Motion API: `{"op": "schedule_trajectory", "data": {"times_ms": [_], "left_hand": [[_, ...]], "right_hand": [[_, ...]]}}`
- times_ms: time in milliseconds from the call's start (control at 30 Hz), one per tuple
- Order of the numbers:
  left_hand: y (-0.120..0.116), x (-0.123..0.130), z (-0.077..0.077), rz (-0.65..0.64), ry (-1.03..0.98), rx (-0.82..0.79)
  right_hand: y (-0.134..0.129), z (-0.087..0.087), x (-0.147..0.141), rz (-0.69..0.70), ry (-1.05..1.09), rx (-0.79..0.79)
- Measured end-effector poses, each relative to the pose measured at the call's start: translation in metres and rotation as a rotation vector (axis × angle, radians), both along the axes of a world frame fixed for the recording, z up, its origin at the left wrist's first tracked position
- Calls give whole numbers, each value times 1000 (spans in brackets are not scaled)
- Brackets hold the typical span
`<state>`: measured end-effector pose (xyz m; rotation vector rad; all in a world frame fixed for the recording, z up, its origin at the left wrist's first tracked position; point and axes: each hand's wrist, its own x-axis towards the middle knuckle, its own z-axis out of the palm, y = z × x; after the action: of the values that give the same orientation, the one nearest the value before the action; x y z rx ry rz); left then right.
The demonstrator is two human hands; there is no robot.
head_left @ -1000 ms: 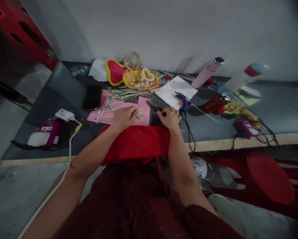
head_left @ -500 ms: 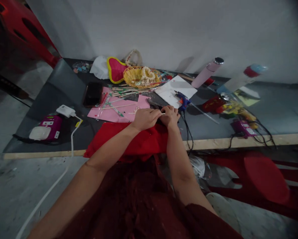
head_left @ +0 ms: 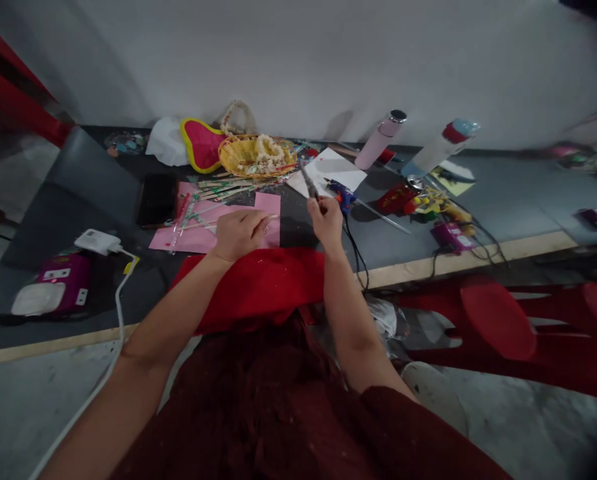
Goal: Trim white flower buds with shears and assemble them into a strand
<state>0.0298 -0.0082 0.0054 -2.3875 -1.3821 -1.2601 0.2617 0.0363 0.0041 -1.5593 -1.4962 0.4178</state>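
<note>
My left hand (head_left: 239, 233) is closed above the pink paper (head_left: 193, 237), its thumb and fingers pinching a thin white stick (head_left: 272, 217). Only a short end of that stick shows; the fingers hide the rest. My right hand (head_left: 327, 221) grips a pair of scissors (head_left: 308, 181), whose dark, narrow blades point away from me toward the white paper (head_left: 341, 170). Their handles are hidden in the palm. Just right of that hand lies a blue glue gun (head_left: 342, 195). Below both hands a red cloth (head_left: 258, 283) covers the table's front edge.
A yellow basket (head_left: 231, 159) with beaded pieces stands behind several paper-wrapped sticks (head_left: 223, 190). A phone (head_left: 157, 200) and a purple power socket (head_left: 61, 283) lie left. To the right are a pink flask (head_left: 378, 143), a red can (head_left: 398, 198) and cables (head_left: 357, 250).
My hands have moved apart, the left one leftward with the white stick. My right hand has lifted the scissors, blades pointing forward. The view has shifted to the right.
</note>
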Motion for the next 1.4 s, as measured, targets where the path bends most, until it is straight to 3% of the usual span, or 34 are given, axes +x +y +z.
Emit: {"op": "schedule_trajectory", "data": {"times_ms": [67, 133, 167, 267, 333, 433, 600, 733, 900, 1400], "left_hand": [[-1, -12, 1, 25, 16, 1], [-1, -22, 0, 62, 1, -13], [0, -25, 0, 83, -23, -15], [1, -29, 0, 151, -73, -30], [3, -30, 0, 192, -86, -37], [5, -29, -1, 160, -92, -32], [9, -28, -4, 146, -137, -40], [10, -29, -4, 163, -247, -80], [6, -28, 3, 180, -415, -126], [-4, -21, 14, 144, -450, -289]], "right_hand": [[2, 14, -5, 44, 364, -35], [3, 28, -14, 195, 718, -152], [3, 33, -19, 298, 820, -210], [2, 35, -34, 446, 838, -278], [2, 26, -41, 543, 799, -273], [1, 9, -42, 557, 612, -125], [-3, 0, -32, 557, -168, 118], [-11, 4, -32, 518, -541, 107], [-19, 8, -41, 556, -666, 49], [-23, 2, -51, 585, -624, 51]]}}
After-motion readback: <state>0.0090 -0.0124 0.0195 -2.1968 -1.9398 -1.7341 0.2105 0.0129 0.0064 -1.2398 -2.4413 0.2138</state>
